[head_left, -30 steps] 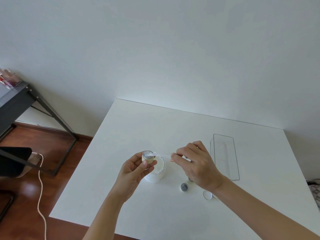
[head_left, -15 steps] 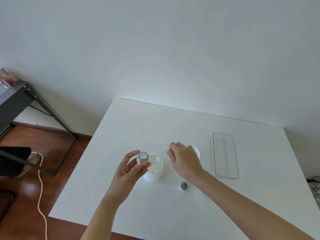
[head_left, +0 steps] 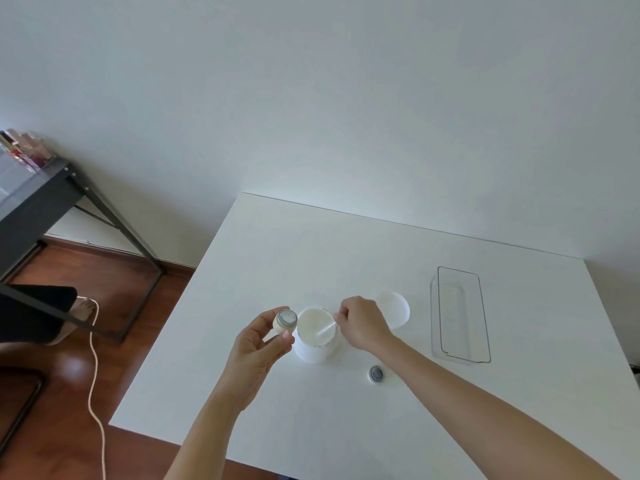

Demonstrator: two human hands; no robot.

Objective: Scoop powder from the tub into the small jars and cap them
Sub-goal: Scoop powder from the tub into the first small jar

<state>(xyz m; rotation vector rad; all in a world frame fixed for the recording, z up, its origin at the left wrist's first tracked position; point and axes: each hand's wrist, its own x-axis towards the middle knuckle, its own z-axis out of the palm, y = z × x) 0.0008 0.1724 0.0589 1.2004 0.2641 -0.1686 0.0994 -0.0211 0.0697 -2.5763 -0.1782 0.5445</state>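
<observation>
A white powder tub [head_left: 314,348] stands open near the middle of the white table [head_left: 311,258]. My left hand [head_left: 258,344] holds a small jar [head_left: 285,321] just left of the tub, its open mouth tilted toward me. My right hand [head_left: 362,323] pinches a thin clear scoop [head_left: 325,330] whose tip dips into the tub. The tub's white lid [head_left: 393,308] lies behind my right hand. Another small jar [head_left: 376,373] stands on the table in front of my right forearm.
A clear rectangular tray [head_left: 459,313] lies at the right of the table. Left of the table stand a dark metal desk frame [head_left: 86,209] and another person's bare foot [head_left: 81,311]. A cord [head_left: 92,375] runs across the wooden floor.
My right hand drew the scoop away from the small jar and brought it back down into the tub. My left hand shifted the jar slightly left of the tub.
</observation>
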